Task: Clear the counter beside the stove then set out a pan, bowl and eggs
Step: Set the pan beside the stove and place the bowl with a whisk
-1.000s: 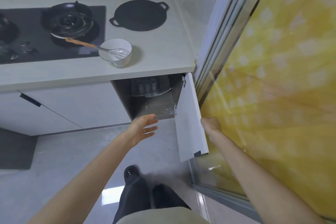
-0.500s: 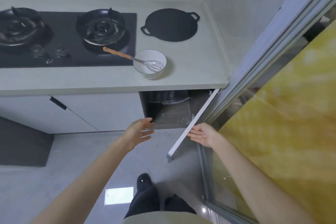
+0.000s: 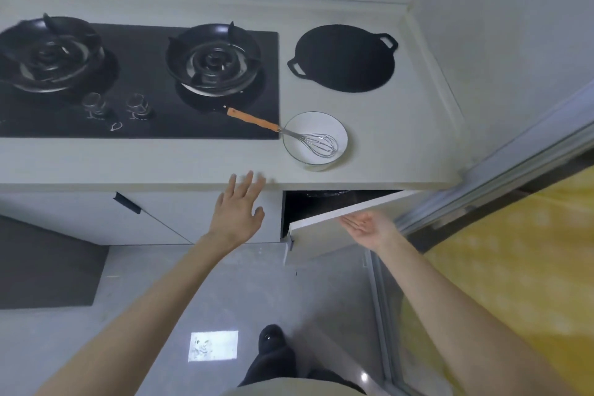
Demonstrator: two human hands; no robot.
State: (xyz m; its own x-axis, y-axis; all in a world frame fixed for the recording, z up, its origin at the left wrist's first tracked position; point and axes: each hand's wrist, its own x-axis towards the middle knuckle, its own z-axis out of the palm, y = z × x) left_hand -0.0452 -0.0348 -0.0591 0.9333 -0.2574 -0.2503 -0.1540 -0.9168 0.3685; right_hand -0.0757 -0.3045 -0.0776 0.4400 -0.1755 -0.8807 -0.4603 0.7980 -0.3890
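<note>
Risk: clipping whisk point(image 3: 316, 142) handle and tipping bowl point(image 3: 308, 127) near desk point(image 3: 395, 138) edge with left grip point(image 3: 238, 219), spread and empty at bowl's 7 o'clock, or pinching right grip point(image 3: 366, 228), spread palm-up by half-open cabinet door point(image 3: 324, 243); pan point(image 3: 344, 58) at bowl's 12; eggs unseen, cupboard interior too dark to read.

The pan point(image 3: 344, 58) sits on the counter point(image 3: 401, 125) right of the stove point(image 3: 154, 119), toward the back wall. The bowl point(image 3: 321, 117) stands before it near the front edge, with a whisk point(image 3: 254, 120) in it, handle reaching left over the stove. Below the bowl a cabinet door point(image 3: 321, 219) stands ajar
</note>
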